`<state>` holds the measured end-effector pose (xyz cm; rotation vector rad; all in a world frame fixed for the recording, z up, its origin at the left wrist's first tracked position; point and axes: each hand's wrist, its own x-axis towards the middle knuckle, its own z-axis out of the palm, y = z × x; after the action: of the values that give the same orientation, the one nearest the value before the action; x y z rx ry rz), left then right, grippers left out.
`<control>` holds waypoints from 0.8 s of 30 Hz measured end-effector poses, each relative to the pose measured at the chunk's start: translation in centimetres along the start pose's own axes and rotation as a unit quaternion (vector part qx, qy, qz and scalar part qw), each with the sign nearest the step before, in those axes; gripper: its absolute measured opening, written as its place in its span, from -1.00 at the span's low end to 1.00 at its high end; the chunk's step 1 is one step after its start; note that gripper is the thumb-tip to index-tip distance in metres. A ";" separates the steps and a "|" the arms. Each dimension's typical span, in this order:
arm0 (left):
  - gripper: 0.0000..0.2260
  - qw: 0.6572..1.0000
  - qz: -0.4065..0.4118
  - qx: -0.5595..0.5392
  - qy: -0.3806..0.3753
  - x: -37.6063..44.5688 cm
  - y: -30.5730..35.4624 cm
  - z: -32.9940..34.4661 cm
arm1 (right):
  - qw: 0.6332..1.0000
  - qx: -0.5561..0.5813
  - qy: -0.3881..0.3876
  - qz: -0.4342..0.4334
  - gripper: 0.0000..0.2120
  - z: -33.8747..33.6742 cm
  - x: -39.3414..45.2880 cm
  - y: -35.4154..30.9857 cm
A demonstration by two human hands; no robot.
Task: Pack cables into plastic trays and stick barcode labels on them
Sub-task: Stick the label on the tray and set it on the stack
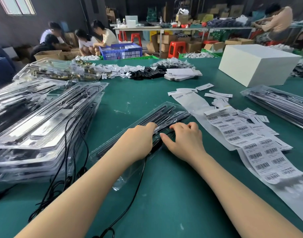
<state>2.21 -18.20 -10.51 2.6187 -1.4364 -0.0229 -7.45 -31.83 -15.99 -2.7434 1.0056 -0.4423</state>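
Green work table [164, 194], workshop setting. Nearest item: black cable [130, 200], trailing loose from the table's near edge up into the tray. Centre: clear plastic tray [164, 115], lying diagonally, partly sleeved in a clear film. Left hand [140, 143]: fingers curled over the tray's middle, gripping it. Right hand [185, 140]: fingers bent, tips pressing on the tray and cable just beside the left hand; holding nothing apart from that. Step in hand, as judged: seating the cable in the tray; no label visible on it yet. Next move calls for tucking in the loose cable, then peeling a barcode from the label sheet [260, 152], right. Left: tray stack [35, 127]. Further back: white box [257, 66]; beyond, blue crate [121, 51] and seated workers.
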 end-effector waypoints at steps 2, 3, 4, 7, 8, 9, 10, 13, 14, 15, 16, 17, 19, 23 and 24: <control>-0.70 1.000 0.009 0.013 -0.004 -0.1 0.0 0.2 | 1.000 0.004 -0.004 0.007 -0.40 0.0 0.4 0.2; -0.71 1.000 0.011 0.016 -0.005 -0.1 -0.1 0.2 | 1.000 0.002 -0.007 0.011 -0.39 0.0 0.6 0.4; -0.72 1.000 0.013 0.018 -0.006 0.0 -0.2 0.3 | 1.000 0.004 -0.007 0.017 -0.40 0.0 0.8 0.7; -0.74 0.999 0.023 0.028 -0.005 0.1 -0.4 0.6 | 0.997 0.062 0.003 0.050 -0.53 0.0 1.2 1.5; -0.74 0.999 0.029 0.034 -0.004 0.1 -0.4 0.6 | 0.995 0.077 0.008 0.057 -0.59 0.1 1.3 1.6; -0.75 0.999 0.036 0.040 -0.003 0.1 -0.4 0.7 | 0.995 0.081 0.012 0.060 -0.63 0.2 1.4 1.6; -0.75 0.998 0.044 0.046 -0.001 0.1 -0.4 0.8 | 0.995 0.079 0.015 0.062 -0.67 0.3 1.4 1.5; -0.77 0.995 0.063 0.073 0.007 -0.1 -0.2 0.9 | 0.995 0.065 0.025 0.069 -0.65 0.5 1.6 1.5; -0.77 0.994 0.068 0.085 0.013 -0.2 -0.1 1.0 | 0.996 0.058 0.028 0.068 -0.62 0.6 1.6 1.6; -0.78 0.993 0.069 0.097 0.019 -0.3 0.1 1.1 | 0.996 0.051 0.029 0.067 -0.58 0.7 1.5 1.7; -0.77 0.992 0.064 0.105 0.023 -0.5 0.4 1.2 | 0.996 0.050 0.026 0.065 -0.56 0.7 1.5 1.8; -0.77 0.992 0.055 0.109 0.024 -0.6 0.7 1.3 | 0.996 0.054 0.022 0.064 -0.56 0.8 1.5 1.9; -0.72 0.993 0.037 0.108 0.015 -1.1 1.2 1.5 | 0.995 0.076 0.017 0.068 -0.57 0.8 1.5 2.2; -0.69 0.995 0.030 0.087 0.033 -2.2 1.8 2.8 | 0.984 0.155 0.026 0.086 -0.54 0.4 1.7 2.5; -0.69 0.996 0.032 0.075 0.040 -2.4 1.8 3.1 | 0.979 0.181 0.032 0.088 -0.53 0.2 1.6 2.6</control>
<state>-0.88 -17.59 -13.46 2.6532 -1.5493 0.2027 -7.72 -34.84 -16.58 -2.3117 1.0534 -0.6187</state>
